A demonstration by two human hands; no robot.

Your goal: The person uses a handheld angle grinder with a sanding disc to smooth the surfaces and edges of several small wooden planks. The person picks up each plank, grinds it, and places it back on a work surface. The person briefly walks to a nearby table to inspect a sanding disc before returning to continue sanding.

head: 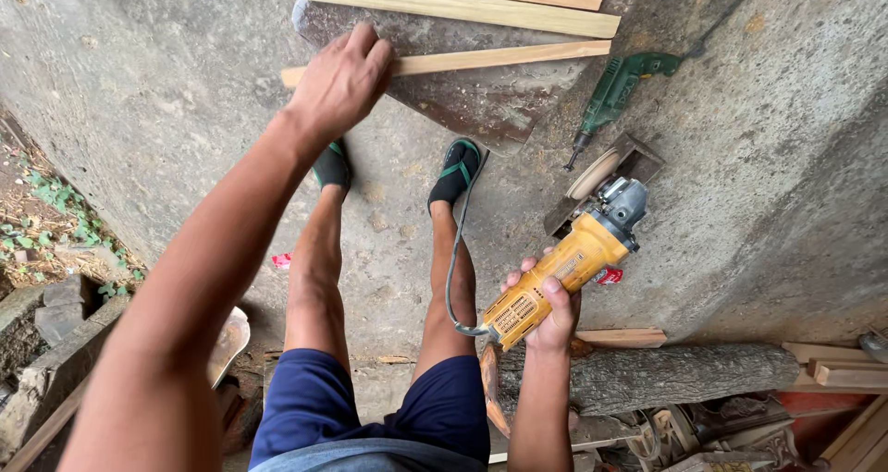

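My left hand (340, 79) reaches down and rests its fingers on the near end of a thin wooden strip (499, 58) that lies across a brown sheet (481, 102) on the concrete floor. My right hand (548, 307) grips the body of a yellow angle grinder (564, 269), whose grey head with a sanding disc (597, 171) points away from me. The grinder's cable (455, 250) hangs down past my right leg. My feet in green-strapped sandals (455, 171) stand just short of the sheet.
Two wider wooden planks (462, 0) lie beyond the strip. A green electric drill (615, 88) lies on the floor to the right. A log (666, 375) and wood offcuts (846, 370) sit at the lower right; stones and plants (55, 296) are on the left.
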